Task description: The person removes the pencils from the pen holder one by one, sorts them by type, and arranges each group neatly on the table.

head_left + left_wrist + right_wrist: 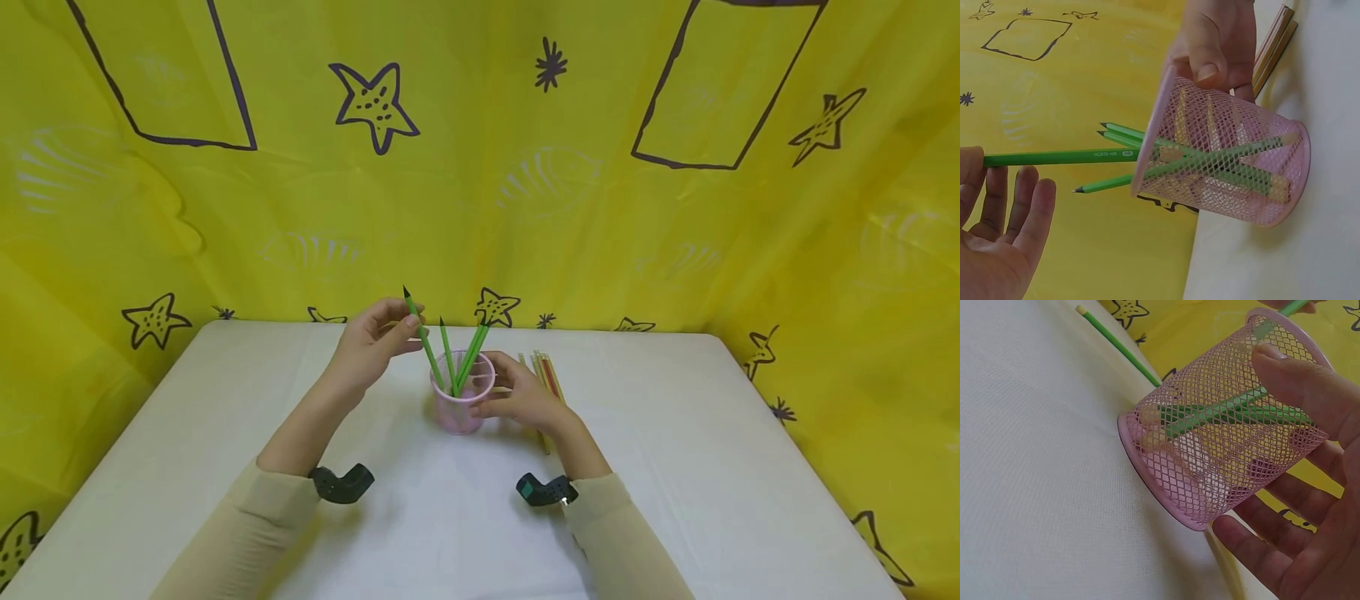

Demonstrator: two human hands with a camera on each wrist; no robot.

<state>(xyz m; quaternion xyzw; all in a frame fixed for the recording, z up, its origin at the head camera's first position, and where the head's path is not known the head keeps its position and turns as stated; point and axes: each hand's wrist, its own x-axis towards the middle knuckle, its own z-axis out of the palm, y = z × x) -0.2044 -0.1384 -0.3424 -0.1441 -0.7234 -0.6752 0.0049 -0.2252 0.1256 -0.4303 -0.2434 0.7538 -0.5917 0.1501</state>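
Note:
My left hand pinches a green pencil near its dark, sharpened tip between thumb and fingers. The pencil slants down, and its lower end is inside the mouth of a pink mesh cup. Around the side of that cup my right hand curls, with the thumb near the rim and the fingers on the opposite side. Three more green pencils lean inside the cup, points up, their blunt ends visible through the mesh near the base in the left wrist view.
Several thin gold and red sticks lie on the white table, just right of the cup and partly behind my right hand. Past the cup in the right wrist view shows a green pencil. A yellow patterned curtain borders the table.

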